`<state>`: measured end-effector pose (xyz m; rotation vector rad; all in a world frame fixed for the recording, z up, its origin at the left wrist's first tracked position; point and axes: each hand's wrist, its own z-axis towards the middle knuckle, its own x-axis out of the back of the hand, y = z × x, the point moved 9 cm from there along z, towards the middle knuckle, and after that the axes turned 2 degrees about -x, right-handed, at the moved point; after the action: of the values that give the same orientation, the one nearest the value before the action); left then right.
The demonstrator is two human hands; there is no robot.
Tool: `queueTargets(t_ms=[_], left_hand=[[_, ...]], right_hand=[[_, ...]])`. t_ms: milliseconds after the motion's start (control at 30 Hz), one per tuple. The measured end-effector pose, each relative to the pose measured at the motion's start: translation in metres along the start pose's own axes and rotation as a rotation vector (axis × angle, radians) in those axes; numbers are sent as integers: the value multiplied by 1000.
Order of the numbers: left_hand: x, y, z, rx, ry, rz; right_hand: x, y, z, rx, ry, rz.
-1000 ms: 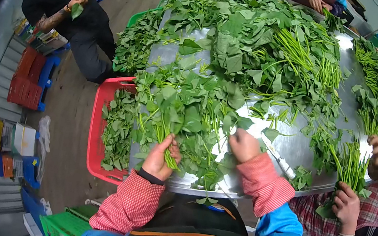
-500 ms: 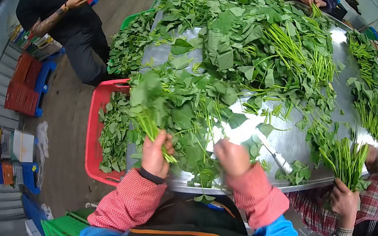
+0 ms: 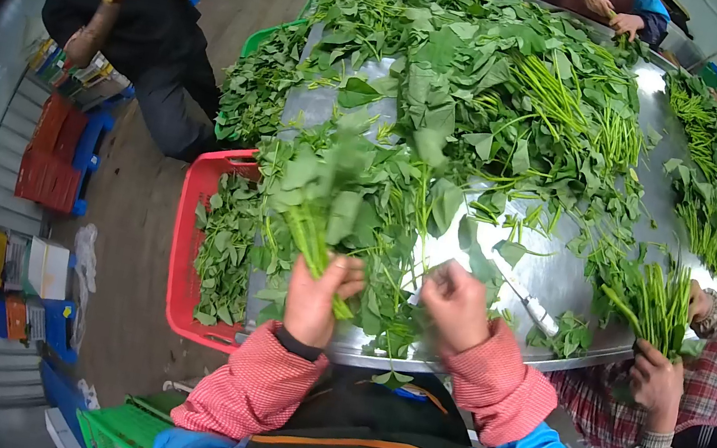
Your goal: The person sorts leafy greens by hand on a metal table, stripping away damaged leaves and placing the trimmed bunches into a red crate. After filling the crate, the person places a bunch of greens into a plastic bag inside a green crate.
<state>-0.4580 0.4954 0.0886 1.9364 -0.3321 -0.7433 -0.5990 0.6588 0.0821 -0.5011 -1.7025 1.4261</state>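
Note:
My left hand (image 3: pixel 315 298) is closed around the stems of a bunch of leafy greens (image 3: pixel 316 221), its leaves pointing away from me and blurred. To its right, my right hand (image 3: pixel 455 310) is curled in a pinch over the near part of the metal table (image 3: pixel 563 260). What its fingertips hold, if anything, cannot be made out. Loose leafy stems (image 3: pixel 396 312) lie between the two hands. A knife with a pale handle (image 3: pixel 537 313) rests on the metal just right of my right hand. Beyond both hands spreads a large heap of greens (image 3: pixel 461 79).
A red crate (image 3: pixel 183 241) of greens stands against the table's left side, a green crate (image 3: pixel 251 42) behind it. At right, a co-worker's hands (image 3: pixel 657 378) hold a bunch of stems. Another person's hands (image 3: pixel 612 10) work at the far edge. A person in dark clothes (image 3: pixel 149 24) stands left.
My left hand has shifted slightly right with its bunch. My right hand has moved slightly right and shows more sharply. The person at left has raised one hand.

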Motion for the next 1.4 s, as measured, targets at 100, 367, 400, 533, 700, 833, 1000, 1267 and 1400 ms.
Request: queueTargets(t_ms=[100,367,400,533,700,833,1000,1267,1400], left_hand=[[-26,-19,-7,103,-51,-43],[-12,-49,-5,149,-150,-67],[-17,-48,-9,144,-142,-62],[-23,-47,-13,112,-139,-30],[3,-46,0,103,41,-128],[17,-26,19,130,22,-204],[4,-34,10,276,-176,-250],[6,-50,3,282,-106,-227],[48,-20,25,105,72,-254]], right_hand=[[-20,-52,-24,284,98,-449],[-44,-6,-9,-182,-118,758],[-51,2,-2,-200,-161,712],[-48,-16,0,-60,-172,325],[-42,-58,-31,363,-81,-15],[-37,-39,-47,186,-494,-91],[-1,-25,-11,109,-300,-703],[-48,-43,-2,-43,-215,194],[-72,-46,-62,202,-905,-267]])
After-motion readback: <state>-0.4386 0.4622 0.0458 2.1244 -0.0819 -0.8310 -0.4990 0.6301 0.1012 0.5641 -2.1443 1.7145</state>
